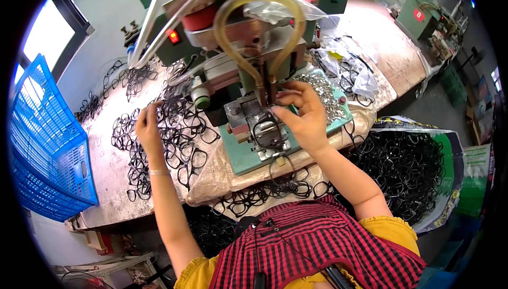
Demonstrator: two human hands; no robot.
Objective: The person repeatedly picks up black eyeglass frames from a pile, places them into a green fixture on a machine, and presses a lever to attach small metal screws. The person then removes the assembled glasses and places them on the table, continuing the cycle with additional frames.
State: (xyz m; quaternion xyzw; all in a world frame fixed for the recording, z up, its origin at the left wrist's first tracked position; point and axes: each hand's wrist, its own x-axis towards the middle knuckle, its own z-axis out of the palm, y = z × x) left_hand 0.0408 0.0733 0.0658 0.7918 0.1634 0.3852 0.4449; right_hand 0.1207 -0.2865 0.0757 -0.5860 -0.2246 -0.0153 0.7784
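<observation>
My right hand (306,117) is at the machine's work point, with thumb and fingers bent toward each other beside the upright tool (268,90). Whatever lies between those fingertips is too small to make out. Just below the thumb, a black eyeglass frame (268,133) sits on the metal fixture (255,115). My left hand (148,122) is over the left part of the table, fingers closed together at the edge of a loose pile of black eyeglass frames (182,122). What it pinches, if anything, is hidden.
A teal tray of small metal parts (325,96) stands right of the fixture. Looped tubing (299,14) hangs above it. A blue plastic basket (53,146) is at far left. A large sack of black frames (405,170) stands at right; more frames (254,196) lie along the front edge.
</observation>
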